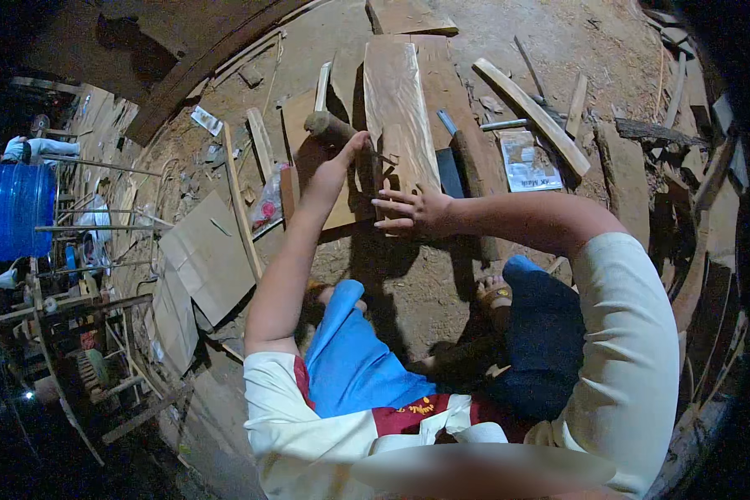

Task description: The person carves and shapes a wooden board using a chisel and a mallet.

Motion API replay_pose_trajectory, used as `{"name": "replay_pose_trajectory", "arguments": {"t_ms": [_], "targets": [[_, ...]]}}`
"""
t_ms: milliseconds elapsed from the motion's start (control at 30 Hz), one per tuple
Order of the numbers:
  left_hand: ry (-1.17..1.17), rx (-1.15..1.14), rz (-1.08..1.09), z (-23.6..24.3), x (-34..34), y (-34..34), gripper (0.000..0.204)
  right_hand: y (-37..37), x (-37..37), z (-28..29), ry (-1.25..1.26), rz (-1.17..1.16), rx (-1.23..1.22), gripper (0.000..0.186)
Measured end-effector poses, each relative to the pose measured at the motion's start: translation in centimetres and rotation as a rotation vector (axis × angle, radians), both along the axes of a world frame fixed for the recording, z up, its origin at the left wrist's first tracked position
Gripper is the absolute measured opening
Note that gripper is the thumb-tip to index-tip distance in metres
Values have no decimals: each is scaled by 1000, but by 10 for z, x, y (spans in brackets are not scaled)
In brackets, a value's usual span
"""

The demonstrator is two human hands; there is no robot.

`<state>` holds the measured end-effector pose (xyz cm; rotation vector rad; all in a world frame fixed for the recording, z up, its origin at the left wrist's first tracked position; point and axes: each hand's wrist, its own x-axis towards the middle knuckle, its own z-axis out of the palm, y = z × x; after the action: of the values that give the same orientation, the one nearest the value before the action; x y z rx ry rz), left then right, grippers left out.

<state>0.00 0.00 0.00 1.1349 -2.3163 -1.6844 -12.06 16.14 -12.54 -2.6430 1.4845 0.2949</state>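
A long pale plank (392, 92) with wavy grain lies lengthwise in front of me, on top of a wider board. My left hand (329, 171) is at its left edge, closed on a short, thick, round piece of wood (331, 127) that looks like a mallet or a handle. The left thumb shows along it; the other fingers are mostly hidden. Across the plank's near end rests my right hand (417, 212), fingers spread and pointing left. Just beyond those fingers, a small dark angular outline shows on the plank; I cannot tell whether it is a mark or a tool.
Loose wood strips (537, 117) and a printed plastic packet (529, 161) lie to the right. On the left are flat cardboard (208, 254), a clear bag (268, 202) with something red, and a blue water jug (15, 212). My feet stand on bare ground near the plank.
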Motion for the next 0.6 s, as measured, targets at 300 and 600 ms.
{"name": "replay_pose_trajectory", "arguments": {"t_ms": [300, 600], "targets": [[65, 48, 7, -1, -1, 7, 63, 5, -2, -2, -12, -21, -32, 67], [3, -71, -13, -4, -5, 1, 59, 6, 1, -3, -39, -27, -66, 66]]}}
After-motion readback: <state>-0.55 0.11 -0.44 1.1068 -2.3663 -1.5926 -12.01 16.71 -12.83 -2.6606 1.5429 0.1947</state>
